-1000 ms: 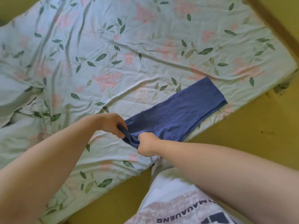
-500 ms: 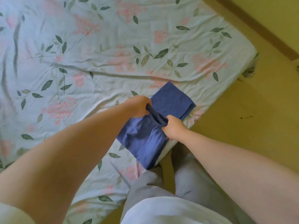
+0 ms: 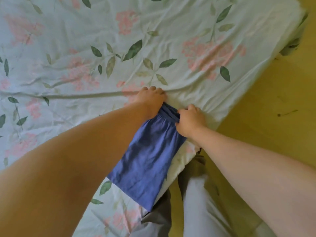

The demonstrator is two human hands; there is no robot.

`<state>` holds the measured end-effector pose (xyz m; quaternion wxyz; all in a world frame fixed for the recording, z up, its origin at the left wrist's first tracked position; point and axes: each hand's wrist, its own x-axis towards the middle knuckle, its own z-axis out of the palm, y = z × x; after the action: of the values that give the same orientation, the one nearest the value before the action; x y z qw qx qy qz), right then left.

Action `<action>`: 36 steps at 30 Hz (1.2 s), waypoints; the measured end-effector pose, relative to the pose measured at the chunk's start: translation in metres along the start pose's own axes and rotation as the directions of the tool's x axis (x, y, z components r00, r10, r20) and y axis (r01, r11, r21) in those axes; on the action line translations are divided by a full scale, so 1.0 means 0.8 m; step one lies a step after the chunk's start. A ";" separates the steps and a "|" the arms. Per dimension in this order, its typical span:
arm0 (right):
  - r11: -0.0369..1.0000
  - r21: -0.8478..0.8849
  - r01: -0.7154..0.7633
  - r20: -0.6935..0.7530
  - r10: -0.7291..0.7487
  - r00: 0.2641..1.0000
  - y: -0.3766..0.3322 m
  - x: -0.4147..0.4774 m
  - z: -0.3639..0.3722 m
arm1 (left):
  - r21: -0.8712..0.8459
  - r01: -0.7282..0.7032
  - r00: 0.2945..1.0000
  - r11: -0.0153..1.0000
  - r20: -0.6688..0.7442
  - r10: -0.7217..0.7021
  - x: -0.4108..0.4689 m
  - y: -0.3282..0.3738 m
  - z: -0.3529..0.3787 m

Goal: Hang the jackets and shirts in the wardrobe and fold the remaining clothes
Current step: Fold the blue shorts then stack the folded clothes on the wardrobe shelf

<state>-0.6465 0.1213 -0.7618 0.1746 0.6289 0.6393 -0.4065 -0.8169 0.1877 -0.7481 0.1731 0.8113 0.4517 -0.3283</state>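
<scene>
Blue cloth, a folded garment (image 3: 147, 161), lies flat as a long rectangle on the flowered bed sheet (image 3: 171, 31), close to the bed's near edge, with its near corner reaching just past that edge above the person's pale trousers (image 3: 196, 211). Both forearms stretch forward from the bottom of the view and meet at the garment's far end. The left hand (image 3: 151, 99) sits knuckles-up at the far left corner, wrist bent slightly, its fingers (image 3: 159, 91) curled down onto the sheet, with the bunched waistband coming out from under the palm; it grips that corner. The right hand (image 3: 190, 121) is balled into a fist at the far right corner, thumb side toward the cloth, pinching the gathered edge where the fabric puckers into small folds. The two hands are near each other but apart, and the short band of blue fabric is pulled taut between them. The yellow floor (image 3: 273, 117) shows to the right of the bed.
</scene>
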 end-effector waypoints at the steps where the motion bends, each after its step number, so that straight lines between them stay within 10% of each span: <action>1: 1.000 0.008 -0.002 -0.011 0.002 1.000 0.000 0.006 0.000 | 0.036 -0.023 1.000 0.999 -0.003 0.023 0.009 0.001 0.001; 14: 0.996 0.086 0.022 0.231 -0.042 0.972 0.002 0.028 -0.036 | 0.229 -0.294 0.907 0.928 0.372 0.195 0.055 0.019 -0.063; 25: 0.982 0.135 0.135 -0.060 -0.127 0.990 -0.018 -0.062 -0.048 | 0.130 -0.247 0.969 0.960 0.019 0.246 -0.054 -0.002 -0.078; 31: 0.933 -0.023 0.360 -0.113 -0.360 0.926 -0.096 -0.170 0.035 | 0.138 -0.350 0.833 0.926 -0.406 0.375 -0.194 -0.040 0.002; 36: 0.945 -0.074 0.319 -0.052 -0.323 0.945 -0.148 -0.199 0.137 | 0.190 -0.381 0.770 0.905 -0.476 0.424 -0.270 -0.061 0.113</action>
<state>-0.7663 -0.0504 -0.6761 0.1058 0.5230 0.7513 -0.3883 -0.9737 0.0273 -0.6639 0.0811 0.9526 0.2828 -0.0768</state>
